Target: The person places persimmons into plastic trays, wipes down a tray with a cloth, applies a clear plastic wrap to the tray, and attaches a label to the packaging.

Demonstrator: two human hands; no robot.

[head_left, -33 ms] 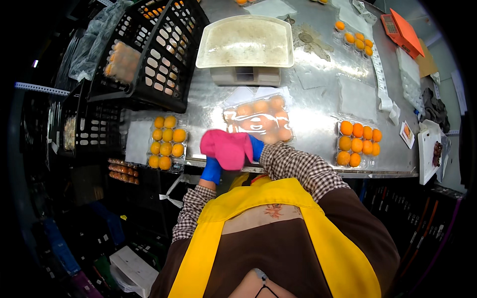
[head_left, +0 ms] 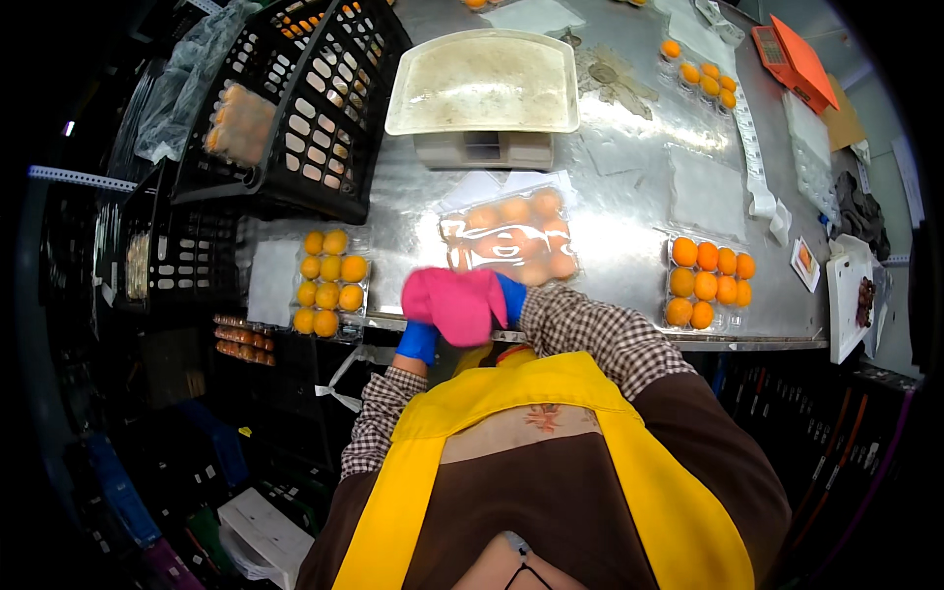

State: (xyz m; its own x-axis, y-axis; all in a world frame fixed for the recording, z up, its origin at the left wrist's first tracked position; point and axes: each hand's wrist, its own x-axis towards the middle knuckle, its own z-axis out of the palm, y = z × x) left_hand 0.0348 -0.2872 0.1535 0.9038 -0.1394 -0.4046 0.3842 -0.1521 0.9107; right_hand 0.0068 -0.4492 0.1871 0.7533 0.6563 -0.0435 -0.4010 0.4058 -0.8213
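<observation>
A bright pink cloth (head_left: 457,303) hangs bunched between my hands at the front edge of the table. My left hand (head_left: 418,341), in a blue glove, grips it from below left; most of the fingers are hidden. From the right my right hand (head_left: 510,299), also blue-gloved, holds the cloth, with its fingers behind the fabric. Whether something is inside the cloth cannot be seen. Just beyond lies a lidded clear plastic punnet (head_left: 506,236) of round orange fruit, with glare on its lid.
Behind the punnet stands a scale (head_left: 482,84) with a cream tray. A black crate (head_left: 329,128) is at the left. Filled open punnets of orange fruit (head_left: 329,282) sit left and right (head_left: 706,283). A red-orange scale (head_left: 795,64) stands far right on the metal table (head_left: 619,236).
The pink cloth has dropped slightly toward me and a little to the right, its folds changed, with my hands moving along. The rest of the table looks the same.
</observation>
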